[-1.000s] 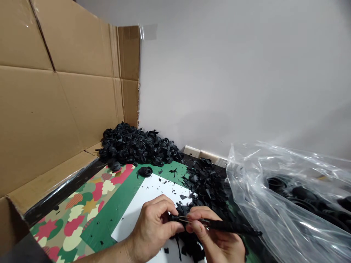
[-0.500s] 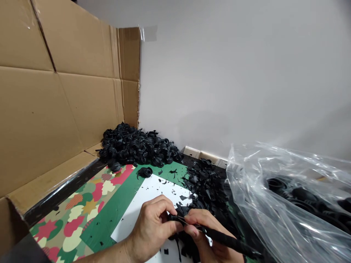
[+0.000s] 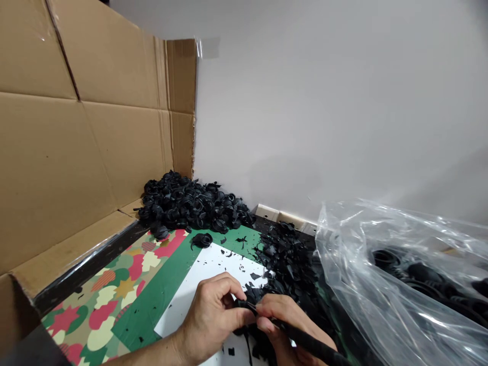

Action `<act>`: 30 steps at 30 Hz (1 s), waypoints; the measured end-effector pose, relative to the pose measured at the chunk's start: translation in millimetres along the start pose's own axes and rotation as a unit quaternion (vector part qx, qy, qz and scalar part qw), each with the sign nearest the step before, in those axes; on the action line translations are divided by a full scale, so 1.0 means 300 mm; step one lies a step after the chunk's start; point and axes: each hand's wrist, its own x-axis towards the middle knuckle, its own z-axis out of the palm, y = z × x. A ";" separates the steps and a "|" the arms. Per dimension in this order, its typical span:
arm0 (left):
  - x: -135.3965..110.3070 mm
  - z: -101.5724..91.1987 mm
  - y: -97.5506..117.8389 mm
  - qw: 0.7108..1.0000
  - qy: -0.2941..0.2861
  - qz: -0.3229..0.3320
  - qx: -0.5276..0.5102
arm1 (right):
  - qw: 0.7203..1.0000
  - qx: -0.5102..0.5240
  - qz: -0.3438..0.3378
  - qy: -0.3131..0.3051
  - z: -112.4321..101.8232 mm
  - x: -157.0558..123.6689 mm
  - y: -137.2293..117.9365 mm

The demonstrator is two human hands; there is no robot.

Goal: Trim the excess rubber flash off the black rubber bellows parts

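Note:
My left hand pinches a small black rubber piece between thumb and fingers. My right hand grips a black-handled tool, its tip pressed against that piece and mostly hidden by my fingers. Both hands are over a white sheet dotted with black scraps. A heap of black rubber shreds lies just beyond my right hand. Farther back sits a pile of corrugated black rubber rings, with a single ring apart from it on the green mat.
Under the sheet lies the green mat, edged by floral patterned paper. Cardboard sheets stand along the left side, and a white wall rises behind. To the right, a clear plastic bag holds larger black rubber parts.
The tool's handle has swung downward toward the lower right, and my right hand has shifted slightly lower. My left hand and the rubber piece stay nearly in place.

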 end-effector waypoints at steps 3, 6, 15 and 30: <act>0.000 0.000 -0.007 0.999 -0.009 -0.031 -0.024 | 1.000 -0.026 -0.003 -0.008 -0.002 0.003 -0.006; -0.001 0.001 -0.005 0.998 -0.014 -0.047 -0.037 | 0.999 -0.036 -0.010 -0.006 0.005 0.005 -0.013; -0.014 0.008 0.021 1.000 -0.023 0.010 -0.005 | 0.980 -0.179 -0.042 0.080 -0.100 0.020 0.049; -0.010 0.004 0.019 0.999 -0.018 0.033 0.004 | 0.988 0.004 0.114 0.100 -0.049 -0.031 0.054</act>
